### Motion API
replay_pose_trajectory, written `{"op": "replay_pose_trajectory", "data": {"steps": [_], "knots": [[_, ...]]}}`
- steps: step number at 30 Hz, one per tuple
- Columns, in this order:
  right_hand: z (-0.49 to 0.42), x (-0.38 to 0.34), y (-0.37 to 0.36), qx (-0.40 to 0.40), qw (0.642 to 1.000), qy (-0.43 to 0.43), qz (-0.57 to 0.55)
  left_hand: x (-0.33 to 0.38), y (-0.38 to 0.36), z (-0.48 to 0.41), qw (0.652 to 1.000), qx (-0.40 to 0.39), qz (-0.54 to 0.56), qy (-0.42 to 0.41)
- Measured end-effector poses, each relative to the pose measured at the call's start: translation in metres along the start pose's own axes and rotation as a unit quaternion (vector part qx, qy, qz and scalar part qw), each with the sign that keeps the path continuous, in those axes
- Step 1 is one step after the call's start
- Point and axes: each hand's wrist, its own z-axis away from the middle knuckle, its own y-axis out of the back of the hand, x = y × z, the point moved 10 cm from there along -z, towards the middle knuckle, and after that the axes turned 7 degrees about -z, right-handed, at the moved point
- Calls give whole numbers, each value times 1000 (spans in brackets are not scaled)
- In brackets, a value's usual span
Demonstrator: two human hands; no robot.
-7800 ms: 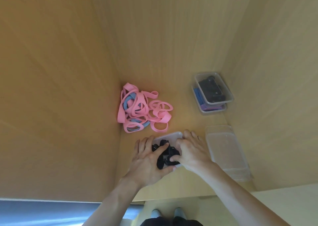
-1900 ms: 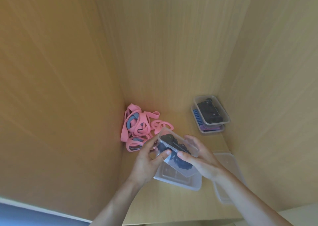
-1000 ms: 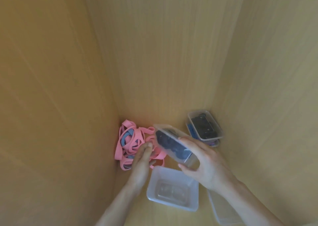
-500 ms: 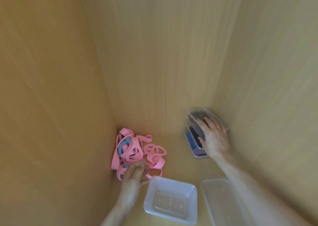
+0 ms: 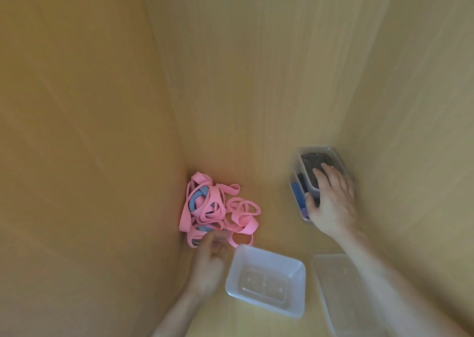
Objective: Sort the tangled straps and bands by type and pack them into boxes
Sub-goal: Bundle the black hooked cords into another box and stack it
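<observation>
A tangle of pink bands (image 5: 218, 206) with a few blue ones lies in the back left corner of the wooden shelf. My left hand (image 5: 207, 257) reaches its near edge, fingertips at a pink loop; motion blur hides whether they pinch it. At the back right, a clear box of black straps (image 5: 311, 161) sits stacked on clear boxes holding blue and purple bands (image 5: 297, 195). My right hand (image 5: 331, 198) lies flat on the top box, fingers spread, thumb down the stack's left side.
An empty clear box (image 5: 297, 267) stands at the front, just right of my left hand. A clear flat container or lid (image 5: 341, 285) lies to its right under my right forearm. Wooden walls close in on the left, back and right.
My right hand carried the box of black straps from the front to the back right stack and now rests on it. My left hand went to the pink pile.
</observation>
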Motion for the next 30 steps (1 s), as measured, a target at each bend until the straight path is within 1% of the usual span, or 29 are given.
{"op": "replay_pose_trajectory", "data": {"steps": [1,2,3,5,8,10,12,14,23,26,28,30], "knots": [[11,-8,9,45,998,23,-41,-1,-4,0,997,-12,-62,-33],[25,-17,15,70,993,45,-83,-3,-11,0,990,-29,-125,-63],[41,-25,12,67,988,64,-122,-7,-17,0,979,-44,-183,-83],[74,-37,-10,-2,982,76,-171,-16,-23,0,963,-58,-245,-93],[120,-34,-66,-159,978,34,-131,-29,-30,3,962,-85,-249,-69],[141,-24,-94,-223,966,-8,-128,-33,-32,8,964,-107,-238,-46],[147,-21,-103,-245,953,-50,-170,-36,-31,11,964,-119,-237,-29],[147,-20,-107,-248,946,-66,-198,-40,-28,15,964,-121,-236,-7],[142,-45,-127,-302,928,-20,-219,-54,-9,29,966,-117,-230,30],[135,-57,-122,-287,923,-4,-257,-55,6,26,973,-75,-212,43],[127,-59,-116,-268,920,-3,-286,-45,22,18,977,-23,-208,37],[121,-60,-112,-260,915,-5,-308,-25,42,6,972,44,-230,18]]}}
